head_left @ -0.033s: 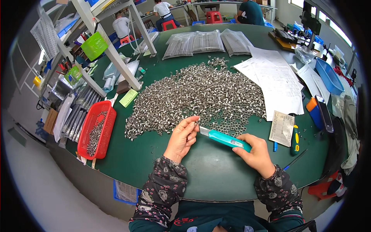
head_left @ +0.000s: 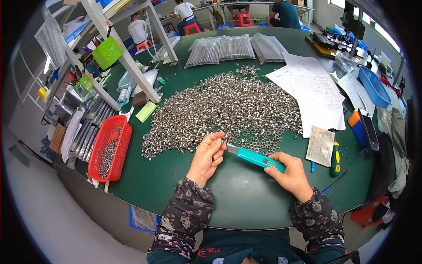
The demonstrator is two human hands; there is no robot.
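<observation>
In my right hand (head_left: 291,174) is a teal utility knife (head_left: 252,157), its handle gripped between thumb and fingers. Its blade (head_left: 232,149) points left, and the tip reaches my left fingertips. My left hand (head_left: 205,157) pinches a small metal ring (head_left: 223,140) at the blade's tip; the fingers mostly cover it. Just beyond both hands spreads a wide heap of short shiny metal rings (head_left: 220,103) on the green tabletop (head_left: 246,198). Several rings at the near side of the heap stand on end in a single layer.
On the left sits a red basket (head_left: 127,136) partly filled with metal pieces. White paper sheets (head_left: 318,101), a printed card (head_left: 320,147) and a yellow-green screwdriver (head_left: 336,160) lie right. Bagged tubes (head_left: 237,47) rest at the back. A shelf post (head_left: 132,66) rises left. Other people sit farther off.
</observation>
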